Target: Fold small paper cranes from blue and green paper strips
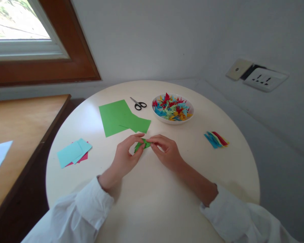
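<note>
A small folded piece of green paper (pixel 139 147) is held between both hands over the middle of the round table. My left hand (pixel 128 153) pinches its left part between thumb and fingers. The thumb and forefinger of my right hand (pixel 168 152) grip its right end. Fingertips hide part of the folds, so the paper's full shape cannot be made out. Just beyond the hands lie flat green paper sheets (pixel 114 116), one overlapping another. Scissors (pixel 138 104) with black handles rest behind them, blades pointing to the back left.
A white bowl (pixel 173 122) full of colourful folded paper cranes stands at the back of the white table (pixel 152 209). Folded paper strips (pixel 216 139) lie at the right. Light blue paper (pixel 71 153) overlaps red paper (pixel 84 157) at the left. A wooden surface (pixel 22 125) adjoins the left side.
</note>
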Demonstrator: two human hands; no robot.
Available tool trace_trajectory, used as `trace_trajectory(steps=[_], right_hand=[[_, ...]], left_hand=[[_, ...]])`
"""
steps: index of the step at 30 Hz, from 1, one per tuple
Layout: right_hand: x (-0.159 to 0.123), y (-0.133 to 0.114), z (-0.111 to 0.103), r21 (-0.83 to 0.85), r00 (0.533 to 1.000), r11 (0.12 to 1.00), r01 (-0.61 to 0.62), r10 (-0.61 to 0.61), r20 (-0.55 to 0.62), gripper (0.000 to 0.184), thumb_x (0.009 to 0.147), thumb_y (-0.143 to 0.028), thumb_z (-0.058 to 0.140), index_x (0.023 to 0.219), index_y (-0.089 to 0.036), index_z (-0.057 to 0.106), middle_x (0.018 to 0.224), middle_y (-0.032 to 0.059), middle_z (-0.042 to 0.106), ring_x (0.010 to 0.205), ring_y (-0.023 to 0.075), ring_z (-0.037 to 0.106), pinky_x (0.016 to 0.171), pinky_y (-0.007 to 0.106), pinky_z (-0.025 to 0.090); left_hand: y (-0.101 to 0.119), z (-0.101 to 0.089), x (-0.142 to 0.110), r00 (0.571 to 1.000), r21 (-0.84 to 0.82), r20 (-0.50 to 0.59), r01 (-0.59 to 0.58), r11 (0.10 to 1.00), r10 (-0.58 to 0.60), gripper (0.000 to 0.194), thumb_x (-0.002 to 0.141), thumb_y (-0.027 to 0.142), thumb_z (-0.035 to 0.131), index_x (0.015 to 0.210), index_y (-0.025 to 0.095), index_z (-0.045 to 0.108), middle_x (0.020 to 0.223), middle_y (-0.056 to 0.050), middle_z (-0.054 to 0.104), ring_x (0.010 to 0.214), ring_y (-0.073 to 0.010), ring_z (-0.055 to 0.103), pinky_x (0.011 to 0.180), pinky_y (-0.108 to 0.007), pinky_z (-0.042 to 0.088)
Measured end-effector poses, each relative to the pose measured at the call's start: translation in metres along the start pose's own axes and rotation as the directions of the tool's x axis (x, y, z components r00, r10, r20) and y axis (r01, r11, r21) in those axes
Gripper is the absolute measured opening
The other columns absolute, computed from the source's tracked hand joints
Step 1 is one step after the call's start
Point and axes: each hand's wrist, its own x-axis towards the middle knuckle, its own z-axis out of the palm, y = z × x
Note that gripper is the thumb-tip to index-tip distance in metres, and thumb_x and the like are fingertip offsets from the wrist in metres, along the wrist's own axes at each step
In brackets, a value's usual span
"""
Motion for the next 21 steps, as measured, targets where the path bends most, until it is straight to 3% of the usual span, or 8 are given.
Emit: trace_trajectory(steps=[4, 6, 15, 21], right_hand=[[-0.0001, -0.0010, -0.0005, 0.054, 1.000, 0.998, -0.020, 0.019, 0.023, 0.016, 0.081, -0.018, 0.055, 0.089, -0.021, 0.068, 0.088, 0.0069, 0.068, 0.082, 0.0157, 0.064, 0.072, 0.030, 0.053], [-0.0004, -0.0010, -0.0005, 0.065, 0.999, 0.997, -0.029, 0.027, 0.024, 0.015, 0.081, -0.020, 0.055, 0.088, -0.021, 0.068, 0.088, 0.0067, 0.069, 0.082, 0.0156, 0.064, 0.070, 0.029, 0.054], [-0.0022, -0.0026, 0.0014, 0.112, 0.991, 0.985, -0.132, 0.133, -0.006, 0.007, 0.077, -0.022, 0.061, 0.078, -0.020, 0.068, 0.078, 0.0036, 0.070, 0.071, 0.0145, 0.065, 0.063, 0.026, 0.054], [-0.0012, -0.0063, 0.0045, 0.222, 0.964, 0.943, -0.248, 0.264, -0.041, 0.009, 0.071, -0.027, 0.067, 0.070, -0.019, 0.065, 0.064, 0.0000, 0.067, 0.055, 0.0126, 0.062, 0.054, 0.026, 0.054]], left_hand=[[-0.0002, 0.0017, 0.0026, 0.988, -0.279, 0.011, 0.151, 0.948, -0.154, 0.013, 0.074, 0.027, 0.065, 0.082, 0.017, 0.064, 0.098, -0.011, 0.068, 0.100, -0.0221, 0.061, 0.090, -0.036, 0.048], [0.0005, 0.0023, 0.0039, 0.979, -0.344, 0.026, 0.198, 0.918, -0.201, 0.016, 0.072, 0.031, 0.067, 0.079, 0.016, 0.065, 0.095, -0.009, 0.069, 0.094, -0.0213, 0.063, 0.085, -0.034, 0.050], [0.0046, 0.0023, 0.0043, 0.970, -0.283, 0.083, 0.241, 0.928, -0.227, 0.016, 0.077, 0.032, 0.063, 0.079, 0.017, 0.063, 0.092, -0.009, 0.068, 0.088, -0.0205, 0.062, 0.077, -0.032, 0.050], [0.0090, 0.0028, 0.0034, 0.975, -0.263, 0.013, 0.219, 0.940, -0.224, 0.015, 0.076, 0.032, 0.063, 0.073, 0.017, 0.059, 0.075, -0.004, 0.064, 0.071, -0.0154, 0.059, 0.065, -0.026, 0.048]])
